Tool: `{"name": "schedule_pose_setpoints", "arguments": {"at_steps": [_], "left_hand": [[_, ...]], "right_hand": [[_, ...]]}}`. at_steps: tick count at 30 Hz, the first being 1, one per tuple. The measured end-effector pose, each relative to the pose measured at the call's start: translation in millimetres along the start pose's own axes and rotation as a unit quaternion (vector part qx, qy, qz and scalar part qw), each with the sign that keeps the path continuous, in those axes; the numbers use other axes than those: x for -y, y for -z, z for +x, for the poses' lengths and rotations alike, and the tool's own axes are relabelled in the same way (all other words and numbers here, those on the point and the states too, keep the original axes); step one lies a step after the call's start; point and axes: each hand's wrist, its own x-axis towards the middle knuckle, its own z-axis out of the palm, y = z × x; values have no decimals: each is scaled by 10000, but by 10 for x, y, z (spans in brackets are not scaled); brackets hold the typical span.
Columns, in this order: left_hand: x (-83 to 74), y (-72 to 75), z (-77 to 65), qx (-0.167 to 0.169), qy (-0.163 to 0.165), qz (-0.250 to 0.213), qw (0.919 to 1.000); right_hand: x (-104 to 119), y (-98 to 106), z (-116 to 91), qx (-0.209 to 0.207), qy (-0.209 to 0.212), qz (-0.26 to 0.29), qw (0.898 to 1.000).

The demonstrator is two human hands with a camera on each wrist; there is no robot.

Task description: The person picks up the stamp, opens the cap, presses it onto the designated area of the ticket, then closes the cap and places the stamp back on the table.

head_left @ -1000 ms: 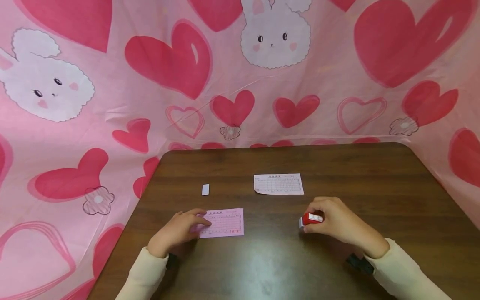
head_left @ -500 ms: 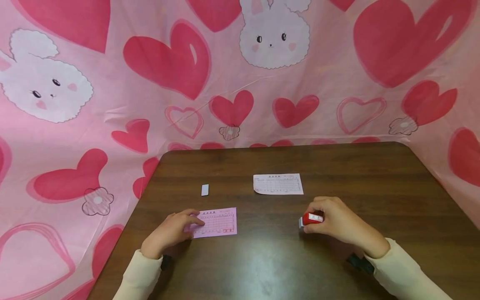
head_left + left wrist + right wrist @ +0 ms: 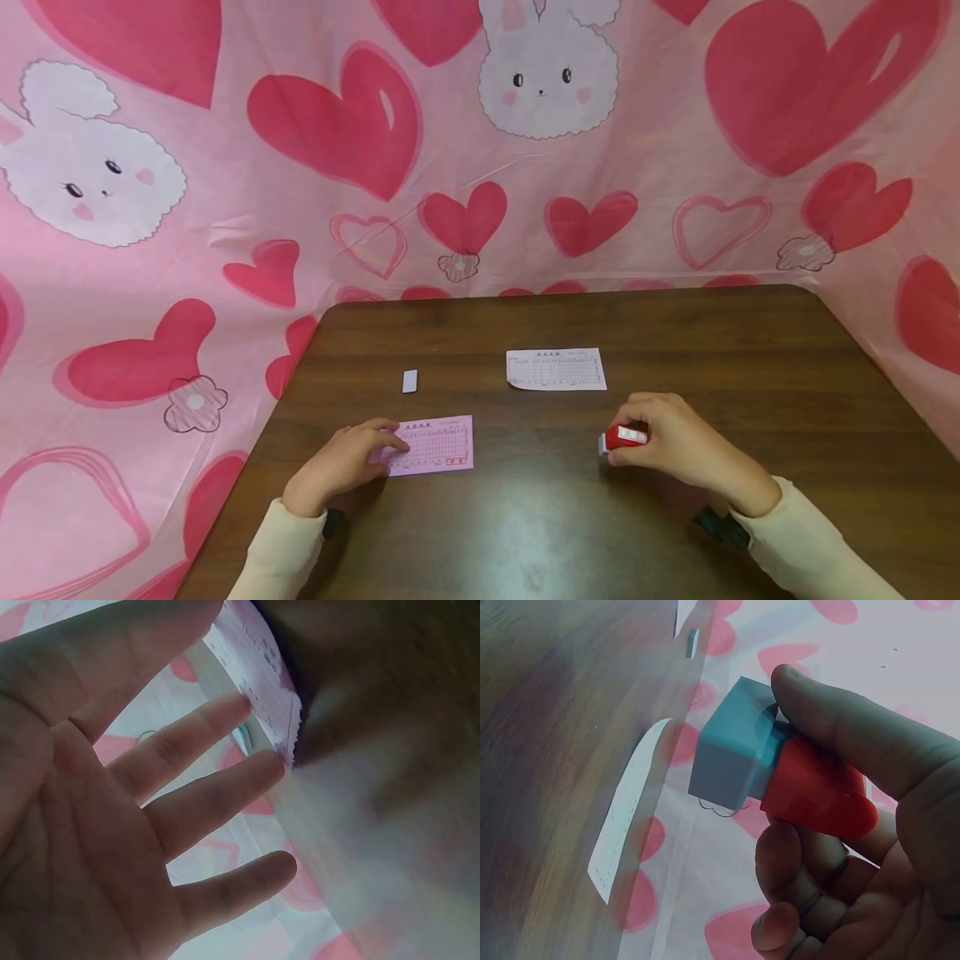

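**Held red plastic stamp with a pale grey block end [image 3: 628, 437] in right hand [image 3: 671, 437]**

Pinched the stamp between thumb and bent fingers, sideways, grey end to the left, over the right half of the brown wood-grain counter [image 3: 540, 483]; could not tell about any contact with the surface. Spread the fingers of the left hand [image 3: 341, 462] loosely, well apart, with fingertips touching the left end of a pink printed paper slip [image 3: 438, 446] bearing a red-framed mark at its lower right. Had a small flat white rectangular piece [image 3: 409, 381] lying just beyond that slip, and a white printed paper slip [image 3: 557, 369] farther back between the hands, one near corner curled. Wore cream sleeves [image 3: 281, 542]. Faced a pink cloth with red hearts and white rabbits [image 3: 300, 192].
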Motion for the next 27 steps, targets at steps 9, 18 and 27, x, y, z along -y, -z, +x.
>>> {"name": "schedule_pose_setpoints", "arguments": {"at_steps": [9,18,27], "left_hand": [[6,40,66,-415,-24,-166,9990],[-57,88,165,-1076,-103,-141,9940],[-196,130,339,-1291,-373,-103,9909]], "right_hand": [[-45,-16,-17,-579,582,-178,9965],[-73,-8,-20,-806,674,-306,9940],[-63,36,-24,-842,706,-361,9933]]}}
